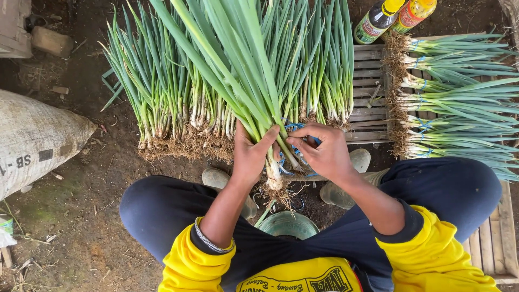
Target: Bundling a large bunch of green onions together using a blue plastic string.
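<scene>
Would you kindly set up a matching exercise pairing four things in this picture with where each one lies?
Things:
1. left hand
2. right hand
3. tied onion bundles
4. two bottles

Places or states:
A. stacked on the wooden pallet, roots facing left
B. at the top edge, yellow caps
C. gripping the green onion bunch near its white stems
D. pinching the blue string beside the bunch

Pairs: 1-C, 2-D, 3-A, 4-B

Single head-worn view, looking steeply down, close over the wooden pallet (373, 86); its far edge probably lies out of frame.
</scene>
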